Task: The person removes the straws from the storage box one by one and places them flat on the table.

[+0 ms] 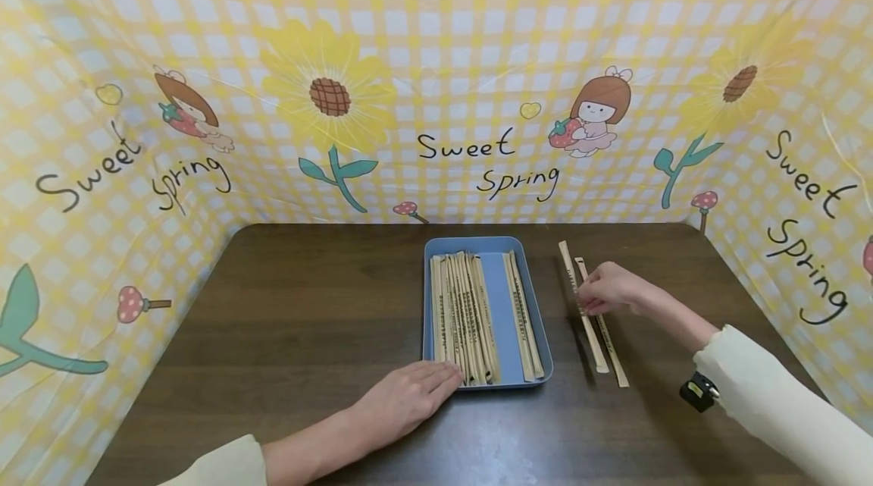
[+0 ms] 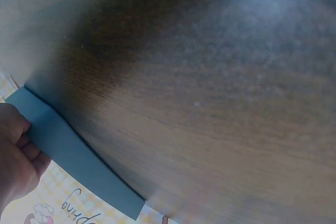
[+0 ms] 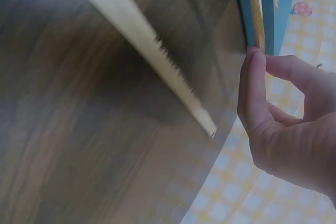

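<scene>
A blue tray (image 1: 501,274) stands on the table, holding many thin paper-wrapped sticks (image 1: 460,311) bunched on its left side and a few along its right side. My left hand (image 1: 409,399) grips the tray's near left corner; in the left wrist view its fingers (image 2: 29,156) curl against the wall. To the right of the tray, my right hand (image 1: 605,289) pinches one paper-wrapped stick (image 1: 593,342) between thumb and fingertips, as the right wrist view shows. Beneath that hand another wrapped stick (image 1: 617,366) lies on the table, printed with dark lettering.
The dark wooden table (image 1: 307,296) reaches back to a yellow checked cloth (image 1: 450,39), which also hangs at both sides. A small black device (image 1: 699,393) is worn at the right wrist, by the cream sleeve.
</scene>
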Available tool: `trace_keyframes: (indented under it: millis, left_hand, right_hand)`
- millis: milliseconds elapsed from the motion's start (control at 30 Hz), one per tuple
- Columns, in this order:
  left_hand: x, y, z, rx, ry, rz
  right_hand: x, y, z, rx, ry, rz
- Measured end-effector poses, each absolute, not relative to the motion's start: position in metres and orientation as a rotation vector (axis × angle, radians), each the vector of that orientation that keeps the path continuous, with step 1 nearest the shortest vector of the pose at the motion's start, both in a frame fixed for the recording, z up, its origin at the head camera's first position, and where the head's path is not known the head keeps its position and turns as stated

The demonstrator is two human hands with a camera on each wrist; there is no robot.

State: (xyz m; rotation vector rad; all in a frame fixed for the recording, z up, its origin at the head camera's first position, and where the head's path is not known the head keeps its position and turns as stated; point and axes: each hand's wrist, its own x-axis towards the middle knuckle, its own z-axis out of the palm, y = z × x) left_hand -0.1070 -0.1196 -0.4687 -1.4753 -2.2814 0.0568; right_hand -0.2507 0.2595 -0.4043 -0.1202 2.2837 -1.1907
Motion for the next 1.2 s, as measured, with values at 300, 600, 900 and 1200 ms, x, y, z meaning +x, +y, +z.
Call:
trace_keyframes:
  millis: [300, 600, 900, 1200]
  left_hand:
    - [-0.107, -0.12, -0.469, -1.475, -2.287, 0.04]
    - [-0.107, -0.119, -0.468, -1.472, -2.289, 0.057]
    - [-0.107, -0.12, -0.467, -1.48, -2.318, 0.044]
    - [-0.107, -0.12, -0.469, -1.481, -2.303, 0.032]
  right_hand:
    - [-0.247, 0.281, -0.409, -0.114, 2.297, -1.134]
    - [-0.245, 0.293, -0.412, -0.107, 2.329, -1.068]
    - [-0.243, 0.302, -0.415, -0.117, 2.341, -1.082]
    - [-0.241, 0.308, -0.422, -0.076, 2.326, -1.09]
